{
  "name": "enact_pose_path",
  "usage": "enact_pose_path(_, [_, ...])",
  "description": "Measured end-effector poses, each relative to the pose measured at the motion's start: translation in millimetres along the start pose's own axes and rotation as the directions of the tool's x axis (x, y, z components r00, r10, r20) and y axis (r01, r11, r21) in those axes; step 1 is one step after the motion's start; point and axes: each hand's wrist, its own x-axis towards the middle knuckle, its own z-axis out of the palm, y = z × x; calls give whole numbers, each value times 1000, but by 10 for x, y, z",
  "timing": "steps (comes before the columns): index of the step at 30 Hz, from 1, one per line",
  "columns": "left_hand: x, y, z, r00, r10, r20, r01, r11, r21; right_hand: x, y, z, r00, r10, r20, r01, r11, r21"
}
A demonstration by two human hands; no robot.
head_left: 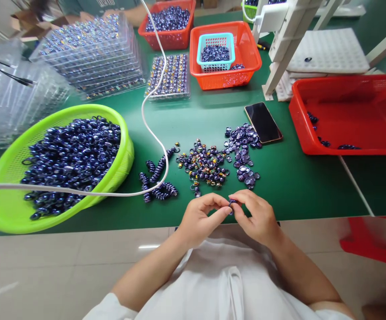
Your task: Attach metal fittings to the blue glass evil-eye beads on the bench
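At the table's front edge, my left hand (pixel 204 218) and my right hand (pixel 257 215) meet, fingertips pinched together on a small shiny dark-blue piece (pixel 232 203). Fingers cover most of it, so its exact shape is unclear. Just beyond my hands lies a heap of small dark-blue parts with gold bits (pixel 206 164). To its right are loose round dark-blue caps (pixel 242 142), with a smaller cluster of caps (pixel 248 175) nearer me. Left of the heap, dark-blue ring-shaped parts (pixel 159 169) lie nested in rows.
A lime-green basket (pixel 126 146) of dark-blue parts stands left. A white cable (pixel 153 129) crosses the table. Behind are stacked clear trays (pixel 113 66), a filled tray (pixel 169 75) and an orange basket (pixel 251 53). A phone (pixel 264 122) and a red bin (pixel 356 111) lie right.
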Motion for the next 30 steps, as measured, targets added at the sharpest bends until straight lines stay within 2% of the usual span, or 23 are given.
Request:
enact_pose_path(4, [1, 26, -27, 997, -65, 47, 65, 998, -9, 2, 37, 8, 995, -102, -12, 100, 990, -104])
enact_pose_path(10, [11, 34, -21, 994, -96, 55, 93, 993, 68, 3, 56, -13, 986, -165, 20, 166, 975, -145])
enact_pose_path(13, [25, 48, -8, 989, -135, 52, 136, 990, -19, 8, 35, -27, 985, -171, 17, 172, 973, -157])
enact_pose_path(16, [49, 39, -3, 978, -200, 65, 207, 967, -146, 22, -3, -22, 987, -156, -35, 149, 976, -158])
enact_pose_path(20, [78, -19, 8, 936, -304, 177, 349, 870, -350, 35, -59, 0, 989, -120, -87, 114, 991, -74])
enact_pose_path(23, [81, -57, 19, 912, -327, 248, 406, 804, -435, 43, -81, -8, 997, -73, -30, 73, 997, 20])
enact_pose_path(27, [67, -67, -1, 907, -321, 273, 412, 812, -414, 46, -61, -46, 992, -112, 51, 111, 994, 11])
enact_pose_path(30, [46, -45, -43, 937, -275, 217, 334, 888, -316, 24, -16, -62, 987, -135, 91, 139, 989, -41])
